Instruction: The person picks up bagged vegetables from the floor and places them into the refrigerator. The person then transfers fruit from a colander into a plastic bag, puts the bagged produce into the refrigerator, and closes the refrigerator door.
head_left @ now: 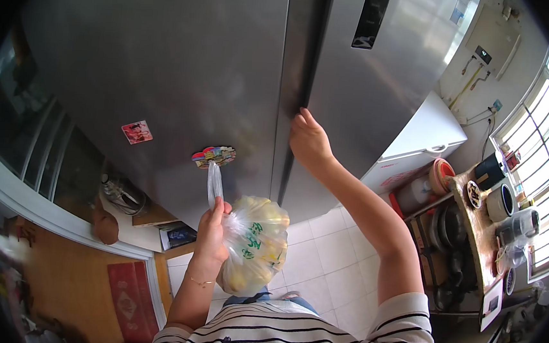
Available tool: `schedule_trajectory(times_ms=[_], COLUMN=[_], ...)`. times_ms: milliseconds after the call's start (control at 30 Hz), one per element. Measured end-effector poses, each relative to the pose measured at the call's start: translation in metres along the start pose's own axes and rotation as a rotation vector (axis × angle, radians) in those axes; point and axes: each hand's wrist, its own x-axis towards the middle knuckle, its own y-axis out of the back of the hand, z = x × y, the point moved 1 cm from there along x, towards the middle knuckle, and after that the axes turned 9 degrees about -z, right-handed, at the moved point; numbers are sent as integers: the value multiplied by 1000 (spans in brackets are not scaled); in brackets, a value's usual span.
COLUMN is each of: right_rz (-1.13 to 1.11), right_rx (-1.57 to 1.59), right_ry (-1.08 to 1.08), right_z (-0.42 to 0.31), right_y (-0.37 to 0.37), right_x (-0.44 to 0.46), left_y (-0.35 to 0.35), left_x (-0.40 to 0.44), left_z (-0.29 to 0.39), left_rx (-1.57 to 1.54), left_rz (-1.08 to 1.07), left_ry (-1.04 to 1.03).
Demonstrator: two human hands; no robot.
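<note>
A grey refrigerator (187,55) with two tall doors fills the view ahead. My left hand (213,232) is closed around the gathered neck of a clear plastic bag (253,241) printed in green. Pale yellow, lumpy contents show through the bag, but their kind is not clear. Above that hand, the twisted top of the bag rises in front of a colourful magnet (214,156). My right hand (310,139) has its fingers hooked into the dark groove at the edge of the right refrigerator door (365,82); the fingertips are partly hidden there.
On the right stand a white chest freezer (419,134) and a shelf (476,232) crowded with pots and containers, beside a barred window (543,122). Pale floor tiles (326,250) lie below. At the lower left, a red mat (132,302) lies on the wood-coloured floor.
</note>
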Motion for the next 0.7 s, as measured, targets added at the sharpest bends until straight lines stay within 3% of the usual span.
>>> schedule_trajectory(times_ms=[167, 267, 400, 500, 567, 700], right_rz=[14, 154, 136, 185, 358, 433], right_rx=[143, 230, 401, 620, 753, 850], right_ry=[10, 20, -38, -123, -172, -494], right_z=[9, 15, 28, 36, 43, 50], right_y=[9, 13, 32, 34, 39, 52], right_x=[-30, -72, -133, -185, -218, -273], left_y=[0, -11, -20, -30, -37, -55], left_x=[0, 4, 10, 17, 24, 34], left_z=[5, 5, 11, 10, 4, -4], left_rx=[17, 48, 78, 64, 63, 117], left_rz=[68, 8, -54, -74, -62, -141], left_ry=[-23, -3, -12, 22, 38, 66])
